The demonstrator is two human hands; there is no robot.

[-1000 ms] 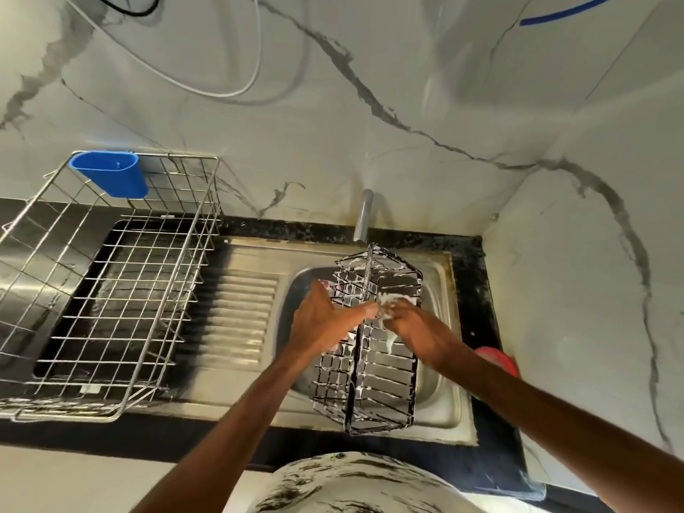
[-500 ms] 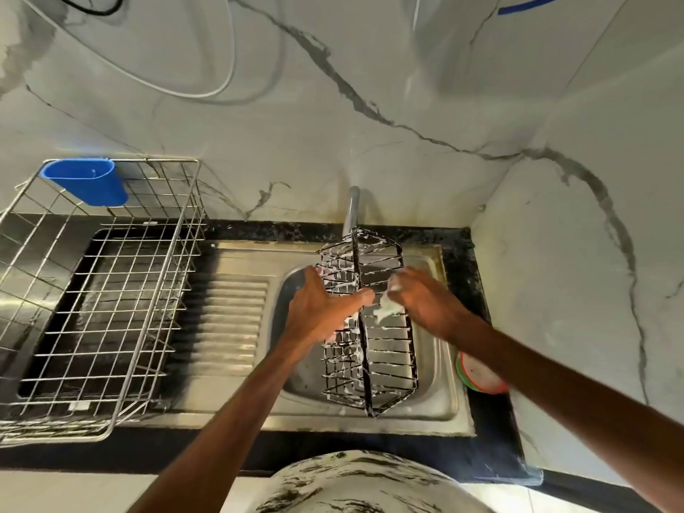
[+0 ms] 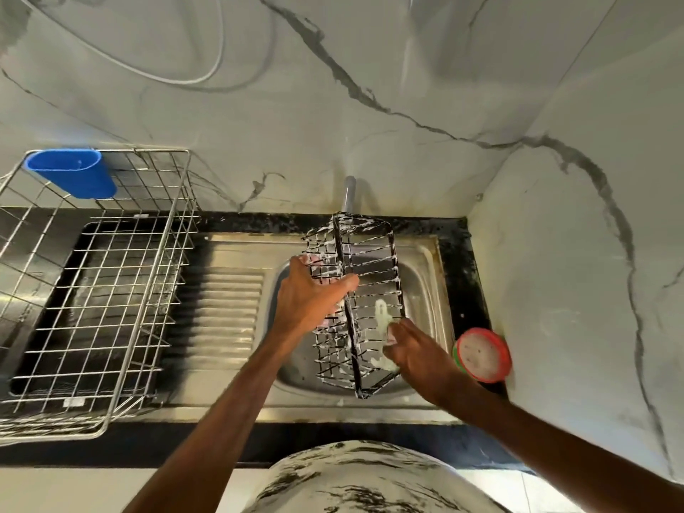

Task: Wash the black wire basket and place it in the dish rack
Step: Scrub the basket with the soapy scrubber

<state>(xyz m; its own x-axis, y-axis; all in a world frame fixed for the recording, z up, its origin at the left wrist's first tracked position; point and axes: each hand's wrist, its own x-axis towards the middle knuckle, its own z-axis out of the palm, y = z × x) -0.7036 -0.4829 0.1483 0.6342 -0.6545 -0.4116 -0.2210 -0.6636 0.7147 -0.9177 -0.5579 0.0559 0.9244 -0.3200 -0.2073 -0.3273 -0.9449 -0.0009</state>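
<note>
- Gripping the black wire basket (image 3: 351,327) w/ the left hand (image 3: 311,294): thumb over the thick centre bar, fingers curled round the wires on the far side
- Basket is held up over the sink (image 3: 422,261), tilted on its side, long axis running from the tap (image 3: 348,192) toward the person; white suds streak most of the wires
- Right hand (image 3: 418,349) is at the basket's near-right side, fingers closed over a white soapy pad (image 3: 382,316) that's pressed on the wires
- Dish rack (image 3: 148,290), bare steel wire, sits on the left over the drainboard, well apart from the basket; blue cup (image 3: 72,175) hangs on its back-left corner
- Round tub (image 3: 481,355) w/ red rim and green base sits on the black desk (image 3: 459,253), just right of the sink, by the wall corner
- White cable (image 3: 207,74) loops across the marble wall above
</note>
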